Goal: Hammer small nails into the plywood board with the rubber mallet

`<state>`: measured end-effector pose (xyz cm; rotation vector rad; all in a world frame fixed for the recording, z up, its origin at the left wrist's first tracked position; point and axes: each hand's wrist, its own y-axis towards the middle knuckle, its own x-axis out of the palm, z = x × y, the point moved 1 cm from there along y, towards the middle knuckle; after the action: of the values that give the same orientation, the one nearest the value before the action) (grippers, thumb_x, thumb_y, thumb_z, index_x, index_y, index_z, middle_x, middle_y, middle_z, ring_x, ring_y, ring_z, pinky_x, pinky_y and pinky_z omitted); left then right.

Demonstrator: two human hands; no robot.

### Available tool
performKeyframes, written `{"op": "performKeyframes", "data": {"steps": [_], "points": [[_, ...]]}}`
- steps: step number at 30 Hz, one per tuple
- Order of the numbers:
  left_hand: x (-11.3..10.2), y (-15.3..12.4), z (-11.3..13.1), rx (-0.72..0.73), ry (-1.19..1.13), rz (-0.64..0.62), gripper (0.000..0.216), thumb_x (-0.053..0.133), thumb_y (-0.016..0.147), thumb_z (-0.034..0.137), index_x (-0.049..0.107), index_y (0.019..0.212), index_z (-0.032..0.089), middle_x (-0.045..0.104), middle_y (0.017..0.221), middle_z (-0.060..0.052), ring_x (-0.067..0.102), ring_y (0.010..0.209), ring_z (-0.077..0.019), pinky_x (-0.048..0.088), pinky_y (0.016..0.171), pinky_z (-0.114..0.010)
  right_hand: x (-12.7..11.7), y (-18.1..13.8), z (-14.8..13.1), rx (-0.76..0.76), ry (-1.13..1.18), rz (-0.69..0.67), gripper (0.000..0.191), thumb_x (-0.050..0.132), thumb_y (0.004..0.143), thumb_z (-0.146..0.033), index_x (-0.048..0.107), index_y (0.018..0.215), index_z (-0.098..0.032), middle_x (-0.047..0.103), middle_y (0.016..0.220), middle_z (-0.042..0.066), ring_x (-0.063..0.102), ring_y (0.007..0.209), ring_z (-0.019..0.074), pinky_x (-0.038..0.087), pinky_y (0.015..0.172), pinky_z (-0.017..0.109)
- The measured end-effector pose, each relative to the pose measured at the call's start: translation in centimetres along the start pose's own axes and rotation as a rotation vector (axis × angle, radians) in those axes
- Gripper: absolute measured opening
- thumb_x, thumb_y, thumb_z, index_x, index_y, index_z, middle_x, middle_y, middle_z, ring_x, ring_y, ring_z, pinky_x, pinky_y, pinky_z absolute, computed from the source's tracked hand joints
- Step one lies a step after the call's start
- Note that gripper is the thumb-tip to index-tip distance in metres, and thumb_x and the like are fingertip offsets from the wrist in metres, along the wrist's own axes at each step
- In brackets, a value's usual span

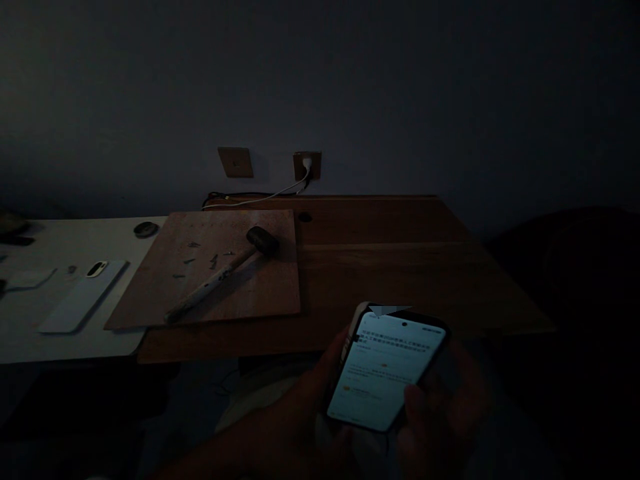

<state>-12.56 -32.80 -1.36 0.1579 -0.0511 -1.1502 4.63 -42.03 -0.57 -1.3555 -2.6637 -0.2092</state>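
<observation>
A lit smartphone (383,373) showing lines of text is tilted in front of me, below the table's front edge. My left hand (305,407) grips its left side, with the fingers partly hidden behind it. At the phone's lower right, my right hand (440,407) has its thumb over the screen and its other fingers curled by the right edge, dim and hard to make out. Beyond the hands, a mallet (263,241) with a dark head and worn handle lies across a thin wooden board (265,293). Several small screws or nails (214,261) are scattered on that board.
The board overlaps a brown wooden table (380,273) and a white tabletop (110,240). A pale phone (83,297) lies face down at left, near a dark round object (145,229). A white cable (270,197) runs from the wall socket (307,165). The room is very dark.
</observation>
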Motion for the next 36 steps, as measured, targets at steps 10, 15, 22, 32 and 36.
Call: {"op": "performKeyframes", "data": {"steps": [10, 15, 22, 32, 36], "points": [[-0.1, 0.5, 0.8, -0.008, -0.025, -0.008, 0.112, 0.068, 0.093, 0.014, -0.011, 0.169, 0.037, 0.020, 0.178, -0.012, 0.032, 0.160, -0.0353, 0.032, 0.129, -0.055, -0.3, 0.2, 0.4, -0.031, -0.038, -0.022, 0.080, 0.084, 0.079, -0.042, 0.043, 0.146, -0.028, 0.081, 0.098, 0.013, 0.079, 0.078, 0.0355, 0.061, 0.058, 0.044], [-0.2, 0.8, 1.3, -0.014, -0.058, -0.016, 0.111, 0.067, 0.093, 0.012, -0.010, 0.170, 0.034, 0.025, 0.176, -0.016, 0.038, 0.157, -0.0346, 0.037, 0.127, -0.053, 1.0, -0.5, -0.5, -0.021, -0.044, 0.033, 0.076, 0.082, 0.081, -0.043, 0.044, 0.145, -0.028, 0.081, 0.099, 0.013, 0.079, 0.080, 0.0354, 0.060, 0.058, 0.042], [-0.1, 0.3, 0.7, -0.008, -0.029, -0.026, 0.115, 0.068, 0.091, 0.008, -0.011, 0.169, 0.039, 0.019, 0.178, -0.012, 0.028, 0.161, -0.0360, 0.032, 0.129, -0.057, 0.1, 0.1, 0.0, -0.027, -0.040, 0.003, 0.078, 0.085, 0.076, -0.042, 0.046, 0.142, -0.026, 0.081, 0.093, 0.011, 0.079, 0.075, 0.0339, 0.059, 0.054, 0.040], [-0.1, 0.7, 1.1, -0.010, -0.105, -0.026, 0.108, 0.066, 0.094, 0.012, -0.007, 0.170, 0.036, 0.018, 0.178, -0.013, 0.028, 0.162, -0.0346, 0.032, 0.129, -0.056, 2.7, -1.8, -2.2, 0.140, 0.012, 0.134, 0.070, 0.085, 0.077, -0.051, 0.051, 0.134, -0.028, 0.081, 0.098, 0.010, 0.079, 0.083, 0.0338, 0.063, 0.062, 0.045], [0.1, 0.3, 0.4, -0.007, -0.100, 0.005, 0.108, 0.068, 0.094, 0.015, -0.005, 0.170, 0.038, 0.023, 0.177, -0.013, 0.032, 0.160, -0.0353, 0.033, 0.128, -0.058, 2.5, -1.9, -2.0, 0.142, 0.027, 0.119, 0.072, 0.087, 0.076, -0.047, 0.050, 0.136, -0.031, 0.081, 0.099, 0.008, 0.079, 0.082, 0.0329, 0.063, 0.058, 0.042]]}}
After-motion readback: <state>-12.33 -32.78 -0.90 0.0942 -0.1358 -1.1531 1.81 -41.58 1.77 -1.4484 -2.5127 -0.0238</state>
